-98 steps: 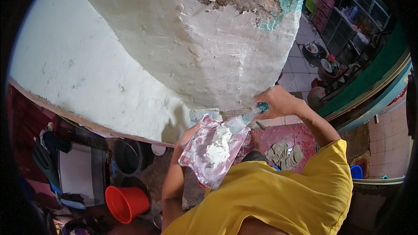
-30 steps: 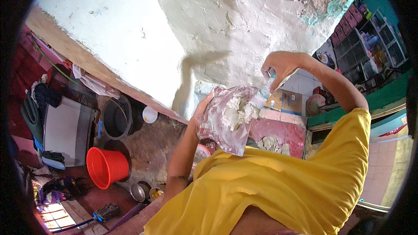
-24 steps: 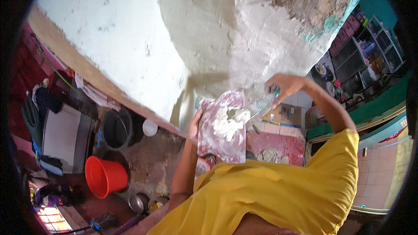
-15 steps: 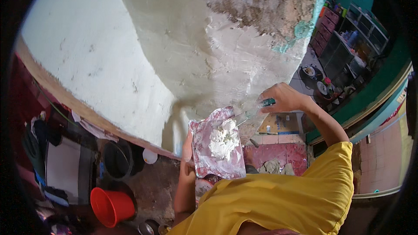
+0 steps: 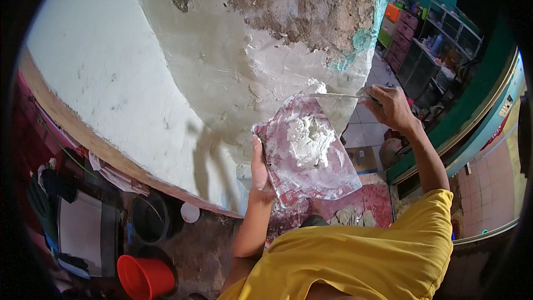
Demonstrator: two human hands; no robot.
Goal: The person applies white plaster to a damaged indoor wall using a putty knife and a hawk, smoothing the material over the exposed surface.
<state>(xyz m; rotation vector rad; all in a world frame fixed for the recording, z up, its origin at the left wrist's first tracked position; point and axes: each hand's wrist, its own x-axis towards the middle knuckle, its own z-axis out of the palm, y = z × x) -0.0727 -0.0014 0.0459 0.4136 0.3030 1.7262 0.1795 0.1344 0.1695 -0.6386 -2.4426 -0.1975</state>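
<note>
Gripping a flat, white-smeared reddish board (image 5: pixel 336 180) at frame center, the left hand (image 5: pixel 259 168) supports a white paste mound (image 5: pixel 311 141); apart, right of center, the right hand (image 5: pixel 390 106) clasps a thin-bladed putty knife (image 5: pixel 340 95).

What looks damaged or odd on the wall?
The rough brown bare patch on the pale-coated wall looks damaged: pitted and ragged-edged, unlike the smoother surface below. Chipped turquoise paint borders its lower right.

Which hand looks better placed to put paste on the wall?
Probably the right hand: it holds the scraper, loaded with white paste, in front of the wall. The left hand holds the smeared board.
</note>
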